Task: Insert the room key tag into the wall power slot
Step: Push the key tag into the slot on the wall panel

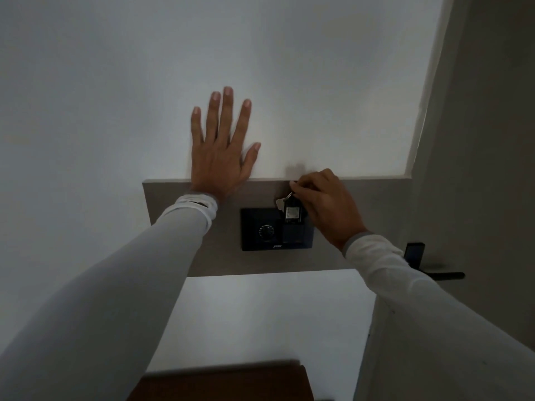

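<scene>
Black key tag [293, 213] pinched by right hand [324, 204] fingers over wall power slot [293, 231] (aligning for insertion); left hand [221, 157], fingers spread, braces the wall [86, 96].

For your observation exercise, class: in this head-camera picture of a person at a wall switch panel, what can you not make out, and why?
- Slot opening: head view, hidden behind the key tag and the right hand.
- How deep the tag sits: dim, cannot tell.
- White logo on the black panel: too small to read.
- Right fingers' grip on the key ring: partly hidden by the hand.
- Door handle: partly behind the right sleeve.
</scene>
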Available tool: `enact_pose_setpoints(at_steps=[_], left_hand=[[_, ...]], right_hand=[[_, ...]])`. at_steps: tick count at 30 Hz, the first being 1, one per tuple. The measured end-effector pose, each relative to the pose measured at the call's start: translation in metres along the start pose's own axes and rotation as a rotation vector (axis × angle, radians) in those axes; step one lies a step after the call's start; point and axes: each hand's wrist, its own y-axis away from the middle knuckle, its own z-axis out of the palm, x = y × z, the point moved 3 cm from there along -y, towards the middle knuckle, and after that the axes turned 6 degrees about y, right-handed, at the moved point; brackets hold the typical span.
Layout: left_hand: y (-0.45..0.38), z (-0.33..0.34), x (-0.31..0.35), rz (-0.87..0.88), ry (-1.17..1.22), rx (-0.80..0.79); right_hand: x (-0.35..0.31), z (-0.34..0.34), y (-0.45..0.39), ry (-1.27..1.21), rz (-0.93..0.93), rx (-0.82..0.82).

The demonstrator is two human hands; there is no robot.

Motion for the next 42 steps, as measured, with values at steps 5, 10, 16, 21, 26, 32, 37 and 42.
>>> enact_pose_setpoints(at_steps=[5, 10, 16, 21, 26, 32, 37, 42], left_hand=[[0.0, -0.001, 0.001, 0.005, 0.0, 0.011], [0.0, -0.002, 0.001, 0.007, 0.008, 0.008], [0.0, -0.001, 0.001, 0.005, 0.002, 0.004], [0.001, -0.001, 0.001, 0.005, -0.001, 0.001], [0.0, -0.001, 0.001, 0.006, -0.003, 0.003], [0.0, 0.002, 0.001, 0.008, -0.004, 0.01], [-0.001, 0.005, -0.002, 0.005, 0.004, -0.014], [-0.001, 0.006, -0.002, 0.002, -0.011, -0.039]], right_hand=[[-0.002, -0.004, -0.004, -0.02, 0.02, 0.04], [0.001, -0.002, -0.005, -0.113, 0.078, 0.036], [0.001, 0.003, 0.003, -0.148, 0.084, 0.024], [0.002, 0.005, 0.004, -0.128, 0.09, 0.015], [0.005, 0.005, 0.006, -0.124, 0.099, 0.023], [-0.001, 0.003, 0.004, -0.09, -0.007, -0.01], [-0.007, 0.008, 0.01, -0.096, 0.047, -0.016], [-0.006, 0.004, 0.008, -0.053, -0.019, -0.019]])
